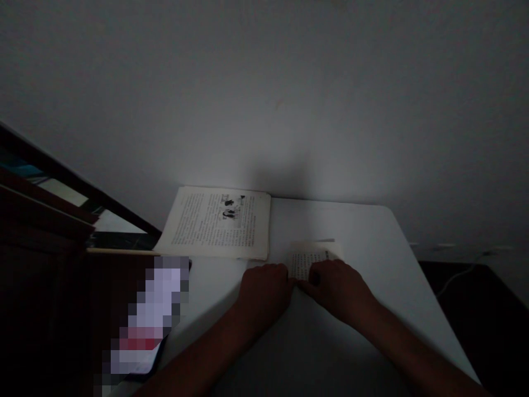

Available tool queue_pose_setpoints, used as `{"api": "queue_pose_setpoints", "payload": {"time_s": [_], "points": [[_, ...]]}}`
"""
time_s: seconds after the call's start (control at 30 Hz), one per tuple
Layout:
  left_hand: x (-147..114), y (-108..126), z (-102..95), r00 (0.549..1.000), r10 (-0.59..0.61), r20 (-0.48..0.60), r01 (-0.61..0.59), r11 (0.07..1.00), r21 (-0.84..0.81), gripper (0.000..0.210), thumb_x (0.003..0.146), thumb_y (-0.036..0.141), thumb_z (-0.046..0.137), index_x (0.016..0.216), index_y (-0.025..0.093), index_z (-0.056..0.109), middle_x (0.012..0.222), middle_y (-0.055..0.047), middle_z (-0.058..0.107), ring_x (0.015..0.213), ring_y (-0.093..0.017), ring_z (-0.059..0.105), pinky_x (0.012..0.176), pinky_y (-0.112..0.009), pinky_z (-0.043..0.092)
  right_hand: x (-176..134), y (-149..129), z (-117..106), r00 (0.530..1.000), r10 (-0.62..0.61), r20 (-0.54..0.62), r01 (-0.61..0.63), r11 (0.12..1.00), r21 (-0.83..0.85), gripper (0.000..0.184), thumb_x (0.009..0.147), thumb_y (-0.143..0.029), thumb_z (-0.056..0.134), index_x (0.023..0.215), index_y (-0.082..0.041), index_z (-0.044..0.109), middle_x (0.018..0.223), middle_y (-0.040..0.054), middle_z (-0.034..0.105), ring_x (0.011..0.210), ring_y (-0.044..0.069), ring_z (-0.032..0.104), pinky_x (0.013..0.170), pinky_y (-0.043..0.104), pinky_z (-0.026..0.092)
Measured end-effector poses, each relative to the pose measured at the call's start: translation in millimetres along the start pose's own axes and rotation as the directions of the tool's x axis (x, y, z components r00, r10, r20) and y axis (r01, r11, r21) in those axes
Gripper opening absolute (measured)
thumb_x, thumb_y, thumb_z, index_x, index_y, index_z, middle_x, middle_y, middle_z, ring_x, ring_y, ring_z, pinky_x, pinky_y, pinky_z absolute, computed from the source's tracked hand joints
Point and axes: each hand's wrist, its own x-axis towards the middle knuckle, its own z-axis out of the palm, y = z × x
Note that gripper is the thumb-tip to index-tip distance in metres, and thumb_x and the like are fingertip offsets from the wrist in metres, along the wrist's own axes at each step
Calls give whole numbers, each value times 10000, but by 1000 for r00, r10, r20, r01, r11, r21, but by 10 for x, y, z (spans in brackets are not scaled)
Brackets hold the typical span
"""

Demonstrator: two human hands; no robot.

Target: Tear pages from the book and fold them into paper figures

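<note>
A small piece of printed paper [301, 263], apparently folded, lies on the white table [330, 220] between my hands. My left hand [266, 289] has its fingers curled in at the paper's near left corner. Across from it, my right hand [341, 286] is curled over the right side, thumb and fingers pressed together at the near edge. Both thumbs almost meet there. The fingertips are dim and partly hidden. To the upper left rests a stack of printed pages [206, 223], its top sheet carrying a black-and-white illustration.
A phone [152, 320] with a blurred-out screen leans at the table's left edge. Behind the table rises a grey wall [264, 99]. Dark wooden furniture [41, 264] stands at left. On the right, a pale cable [458, 278] runs over a dark surface.
</note>
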Motion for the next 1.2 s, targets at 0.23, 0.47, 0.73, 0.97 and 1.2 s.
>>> {"api": "queue_pose_setpoints", "payload": {"time_s": [0.23, 0.47, 0.73, 0.97, 1.2], "points": [[3, -4, 0, 1000, -2, -5, 2, 1000, -7, 298, 864, 383, 397, 813, 170, 599, 793, -86, 667, 736, -267, 639, 616, -385, 477, -29, 116, -1, 1000, 18, 0, -18, 999, 30, 218, 729, -384, 604, 593, -215, 628, 621, 38, 662, 612, 220, 607, 484, 285, 345], [3, 0, 3, 1000, -5, -2, 5, 1000, 2, 305, 868, 382, 387, 797, 173, 598, 796, -78, 668, 735, -257, 637, 627, -384, 478, -150, 422, -54, 994, 100, 46, -106, 984, 142, 272, 759, -401, 562, 572, -216, 634, 591, 26, 653, 554, 177, 590, 491, 272, 359], [18, 3, -6, 1000, -24, 11, 24, 1000, 16, 316, 864, 400, 391, 797, 179, 608, 811, -66, 675, 752, -245, 637, 641, -369, 486, -257, 745, -95, 985, 147, 94, -161, 973, 164, 300, 763, -418, 542, 574, -201, 627, 608, 32, 655, 565, 172, 588, 487, 258, 353], [14, 16, -27, 999, -27, 32, 27, 1000, 12, 324, 869, 394, 381, 807, 169, 605, 824, -69, 670, 766, -241, 634, 655, -359, 484, -313, 875, -111, 979, 167, 114, -187, 963, 192, 297, 756, -419, 551, 571, -198, 620, 562, 22, 633, 519, 157, 569, 482, 251, 353], [18, 7, -13, 999, -25, 20, 24, 1000, 18, 320, 865, 393, 381, 802, 172, 603, 814, -71, 670, 756, -246, 635, 640, -363, 482, -288, 664, -176, 994, 99, 36, -106, 945, 309, 276, 775, -410, 543, 603, -204, 606, 545, 1, 611, 496, 136, 544, 473, 235, 352]]}}
